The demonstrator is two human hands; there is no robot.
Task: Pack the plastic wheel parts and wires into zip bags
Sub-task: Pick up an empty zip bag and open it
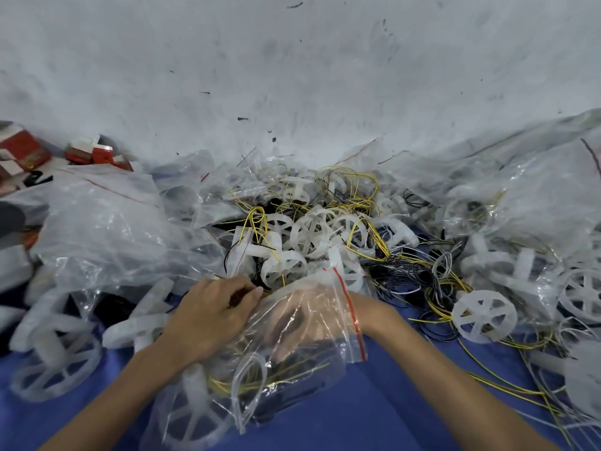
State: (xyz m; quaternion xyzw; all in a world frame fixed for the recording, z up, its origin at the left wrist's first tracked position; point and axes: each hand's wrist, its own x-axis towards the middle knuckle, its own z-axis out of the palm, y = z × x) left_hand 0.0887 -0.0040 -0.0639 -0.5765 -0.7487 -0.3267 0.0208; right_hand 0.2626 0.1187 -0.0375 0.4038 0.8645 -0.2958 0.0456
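The biggest mass is the heap of wheel parts point(312, 236), just beyond the zip bag point(292, 379), with wires point(406, 275) threaded all through it. These white spoked wheels look light and stiff, and are best taken by the rim or a spoke. The thin, springy wires will likely snag on spokes and drag neighbours along, so a bunch wants gathering into a loop before it is lifted.

Left of the zip bag lies a big drift of clear bags point(104, 229), crumpled and slippery, hiding whatever is underneath.

The zip bag lies on the blue counter point(390, 424) with its mouth toward the heap, and already holds a wheel point(192, 415) and yellow strands. Its film is limp and slick, so the firmest place to hold it is probably the red zip strip point(349, 304).

The left hand point(211, 317), at the bag's mouth, has its fingers curled and pinches a few dark wires. The right hand point(305, 317) shows only through the film, blurred; I cannot tell how its fingers lie.

Right of the bag, a loose wheel point(484, 315) lies on tangled wire. Far left of the bag are red cartons point(22, 149).
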